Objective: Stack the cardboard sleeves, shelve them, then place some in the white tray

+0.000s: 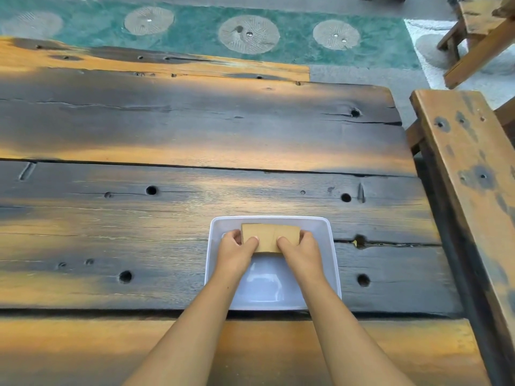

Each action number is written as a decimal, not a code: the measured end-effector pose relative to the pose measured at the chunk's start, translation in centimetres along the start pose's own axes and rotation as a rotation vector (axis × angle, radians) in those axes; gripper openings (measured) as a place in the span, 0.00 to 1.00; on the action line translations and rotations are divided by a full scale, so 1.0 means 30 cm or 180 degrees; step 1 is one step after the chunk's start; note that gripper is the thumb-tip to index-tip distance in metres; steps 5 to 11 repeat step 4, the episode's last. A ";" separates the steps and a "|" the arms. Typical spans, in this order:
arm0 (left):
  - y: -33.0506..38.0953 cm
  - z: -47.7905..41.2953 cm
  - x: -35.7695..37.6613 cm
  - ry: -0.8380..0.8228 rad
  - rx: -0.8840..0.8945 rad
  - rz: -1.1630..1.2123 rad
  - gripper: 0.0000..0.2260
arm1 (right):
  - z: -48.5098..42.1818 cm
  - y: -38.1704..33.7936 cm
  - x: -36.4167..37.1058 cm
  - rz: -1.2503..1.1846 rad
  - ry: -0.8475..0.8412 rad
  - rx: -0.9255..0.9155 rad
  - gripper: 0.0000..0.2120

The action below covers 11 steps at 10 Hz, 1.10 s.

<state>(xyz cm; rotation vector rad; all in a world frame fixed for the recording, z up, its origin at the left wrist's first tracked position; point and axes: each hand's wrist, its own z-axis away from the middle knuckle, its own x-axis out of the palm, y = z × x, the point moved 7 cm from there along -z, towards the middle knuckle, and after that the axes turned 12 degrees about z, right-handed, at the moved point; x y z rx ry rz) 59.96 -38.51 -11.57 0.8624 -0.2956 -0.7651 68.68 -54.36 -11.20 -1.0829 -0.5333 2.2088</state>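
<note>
A white rectangular tray (330, 246) sits on the wooden table near its front edge. Inside the tray's far half, a brown stack of cardboard sleeves (269, 235) is held from both sides. My left hand (237, 252) grips its left end, thumb on top. My right hand (299, 252) grips its right end the same way. Both forearms reach in over the tray's near rim. I cannot tell whether the stack rests on the tray floor. The near half of the tray shows only bare white plastic.
The table is made of dark, weathered planks (195, 129) with knot holes and gaps. A wooden bench (468, 168) runs along the right side. Beyond the table lies a green floor with round stone discs (249, 34).
</note>
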 end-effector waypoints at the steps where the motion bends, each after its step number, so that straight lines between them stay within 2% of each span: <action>1: 0.017 0.000 0.001 0.0074 -0.0180 -0.0216 0.27 | 0.014 -0.018 -0.020 0.0244 0.0065 0.0036 0.28; 2: 0.020 0.026 -0.012 0.0122 -0.0347 0.0015 0.32 | 0.049 -0.015 -0.049 0.0138 0.0228 0.0042 0.27; 3: 0.052 0.111 -0.048 0.0102 -0.0365 0.0208 0.30 | 0.125 -0.009 -0.096 -0.0036 0.0357 -0.0068 0.29; 4: 0.077 0.217 -0.093 0.0028 -0.0149 0.0172 0.22 | 0.233 -0.012 -0.137 -0.0039 0.0360 -0.0437 0.22; 11: 0.077 0.217 -0.093 0.0028 -0.0149 0.0172 0.22 | 0.233 -0.012 -0.137 -0.0039 0.0360 -0.0437 0.22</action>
